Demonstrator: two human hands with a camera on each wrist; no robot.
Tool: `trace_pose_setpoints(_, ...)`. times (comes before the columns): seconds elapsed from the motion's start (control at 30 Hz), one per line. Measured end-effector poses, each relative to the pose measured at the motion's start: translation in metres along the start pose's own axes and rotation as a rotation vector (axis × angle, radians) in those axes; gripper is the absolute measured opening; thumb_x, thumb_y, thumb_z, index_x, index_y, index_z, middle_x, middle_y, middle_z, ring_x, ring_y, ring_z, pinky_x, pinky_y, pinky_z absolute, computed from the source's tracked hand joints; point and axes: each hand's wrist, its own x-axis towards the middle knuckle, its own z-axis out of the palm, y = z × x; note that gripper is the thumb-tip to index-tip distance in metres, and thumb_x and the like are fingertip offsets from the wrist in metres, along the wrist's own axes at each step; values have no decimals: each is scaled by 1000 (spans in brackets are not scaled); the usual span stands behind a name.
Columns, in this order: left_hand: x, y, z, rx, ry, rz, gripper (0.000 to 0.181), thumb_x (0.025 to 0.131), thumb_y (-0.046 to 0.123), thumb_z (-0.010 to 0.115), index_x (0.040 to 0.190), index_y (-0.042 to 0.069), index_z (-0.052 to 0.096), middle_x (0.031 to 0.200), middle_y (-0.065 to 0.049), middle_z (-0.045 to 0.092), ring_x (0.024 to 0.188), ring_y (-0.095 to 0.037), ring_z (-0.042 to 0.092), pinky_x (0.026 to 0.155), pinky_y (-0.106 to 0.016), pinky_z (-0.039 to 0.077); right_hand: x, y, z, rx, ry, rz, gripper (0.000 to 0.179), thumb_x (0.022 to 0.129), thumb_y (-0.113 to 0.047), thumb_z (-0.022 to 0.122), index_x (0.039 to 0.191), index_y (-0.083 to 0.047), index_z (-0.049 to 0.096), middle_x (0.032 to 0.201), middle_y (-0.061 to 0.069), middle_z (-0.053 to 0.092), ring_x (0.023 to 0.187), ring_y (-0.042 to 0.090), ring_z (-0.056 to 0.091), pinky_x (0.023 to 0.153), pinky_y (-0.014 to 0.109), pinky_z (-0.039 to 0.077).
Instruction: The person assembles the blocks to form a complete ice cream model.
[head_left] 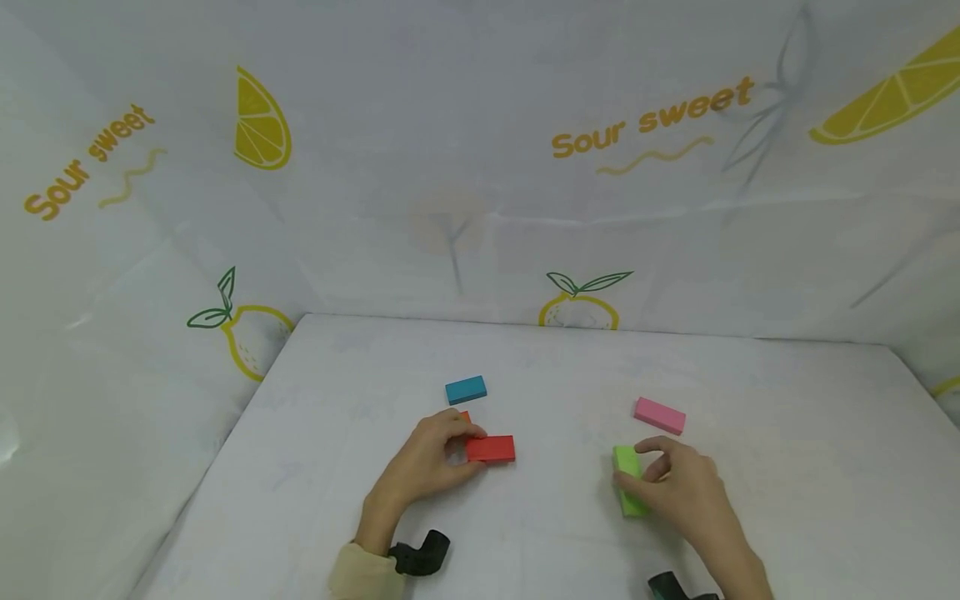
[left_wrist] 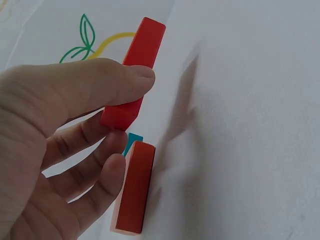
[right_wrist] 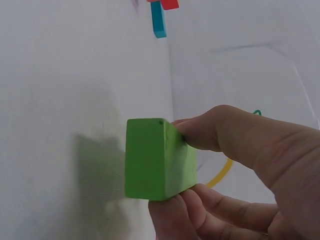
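My left hand [head_left: 431, 458] pinches a red block [head_left: 491, 449] between thumb and fingers. In the left wrist view the red block [left_wrist: 145, 42] is held clear of the surface, its shadow falling apart from it. An orange block [left_wrist: 135, 190] stands close by that hand's lower fingers; the head view shows only a corner of it behind the hand. On the right, my right hand [head_left: 686, 487] grips a bright green block [head_left: 628, 458] by its sides. The right wrist view shows the green block [right_wrist: 145, 160] end-on, thumb on one side and fingers on the other.
A blue block [head_left: 467, 390] lies beyond the left hand. Behind the right hand is a pink block [head_left: 660, 416]. The white table [head_left: 555, 542] meets an upright white sheet printed with lemons [head_left: 577, 312] at its far edge. A black strap mount [head_left: 422, 554] sits at the left wrist.
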Motion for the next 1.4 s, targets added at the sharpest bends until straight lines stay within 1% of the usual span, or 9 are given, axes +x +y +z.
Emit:
trace_pose_setpoints(0.23,5,2,8,-25,35,29,25,82,10,84,106,9,78,97,-1,70,83,-15,59,74,-23,51,-1,-4,6,16,-5,-6,52,78,-28,85,117,2,68,73,1,65,68,14,56,56,25,43)
trace_pose_setpoints(0.43,7,6,17,-24,109,62,29,81,9,85,109,6,77,100,-3,70,83,-16,60,73,-21,50,-4,-11,16,37,-15,-21,50,77,-28,85,116,-1,69,73,0,64,69,14,55,57,25,42)
trace_pose_setpoints(0.57,7,10,24,-21,153,68,31,82,11,85,111,6,77,103,-4,69,85,-14,59,75,-22,52,-6,-16,24,56,-27,-18,49,76,-26,85,115,-2,69,72,0,62,68,13,53,57,24,42)
trace_pose_setpoints(0.7,10,15,33,-17,184,76,32,83,12,84,114,6,77,103,-4,69,85,-14,60,75,-23,55,-8,-20,32,65,-35,-19,48,75,-26,87,114,-3,70,71,-1,62,68,13,53,58,24,42)
trace_pose_setpoints(0.93,13,21,46,-74,202,57,34,84,10,83,117,5,76,107,-5,68,89,-12,59,77,-21,56,-13,-28,42,96,-38,-21,48,74,-25,88,113,-4,70,70,-1,62,68,12,53,58,23,43)
trace_pose_setpoints(1.13,15,23,56,-99,229,84,34,84,7,83,117,4,75,107,-6,66,88,-12,59,78,-21,56,-16,-35,52,122,-33,-39,46,73,-24,89,111,-4,71,67,-1,61,66,12,52,56,22,41)
trace_pose_setpoints(1.23,15,24,60,-104,224,86,34,85,8,82,118,4,75,106,-5,66,87,-12,58,78,-21,55,-18,-38,58,134,-32,-47,44,73,-23,89,109,-4,71,65,-2,60,64,12,52,55,22,41)
trace_pose_setpoints(1.4,16,24,64,-107,199,70,33,86,8,81,119,5,75,107,-4,65,87,-11,57,78,-19,52,-21,-42,66,143,-35,-51,42,72,-22,90,106,-5,71,63,-2,58,60,11,50,54,22,40)
